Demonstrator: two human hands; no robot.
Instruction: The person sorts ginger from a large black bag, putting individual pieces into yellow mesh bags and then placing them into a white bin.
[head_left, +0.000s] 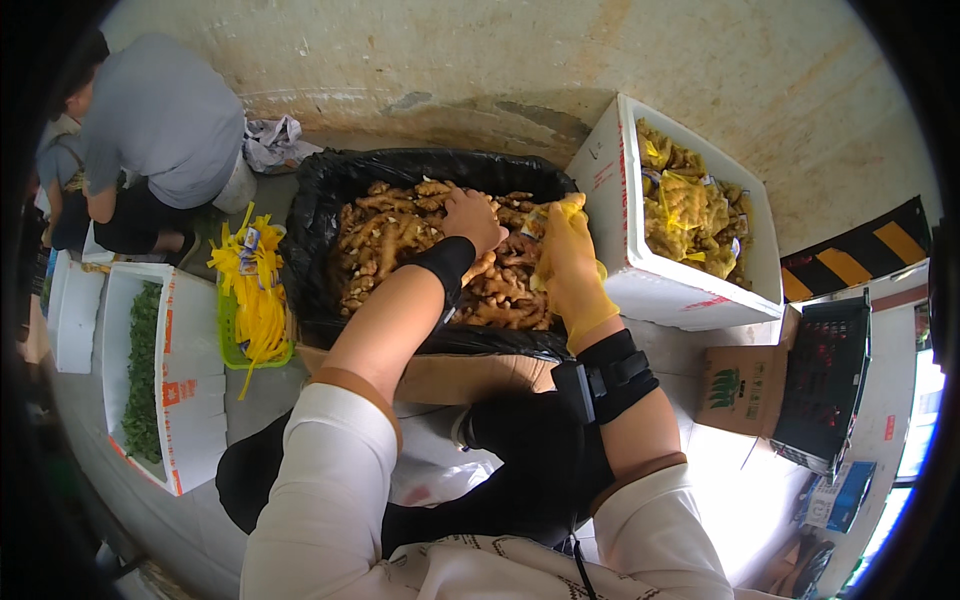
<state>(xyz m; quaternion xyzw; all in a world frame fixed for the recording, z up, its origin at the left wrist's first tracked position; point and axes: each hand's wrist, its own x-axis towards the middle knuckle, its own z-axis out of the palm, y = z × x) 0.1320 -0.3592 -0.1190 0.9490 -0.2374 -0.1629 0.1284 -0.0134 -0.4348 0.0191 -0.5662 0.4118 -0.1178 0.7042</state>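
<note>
Before me stands a cardboard box (469, 379) lined with a black plastic bag (315, 202) and full of ginger roots (390, 240). My left hand (474, 219) reaches into it with fingers bent down on the roots. Its fingertips are partly hidden, so a firm hold on one root is not clear. A yellow mesh bag (592, 300) is drawn over my right hand (562, 247), down to the wrist. That hand grips the mesh at the right side of the box, where a small printed label (535, 224) hangs from the bag.
A white foam box (675, 289) at right holds bagged ginger (686, 202). At left, a green basket (226, 322) carries yellow mesh bags (259, 292), beside a foam box (196, 397) of leafy greens (142, 375). Two people sit at upper left. A wall (450, 52) rises behind.
</note>
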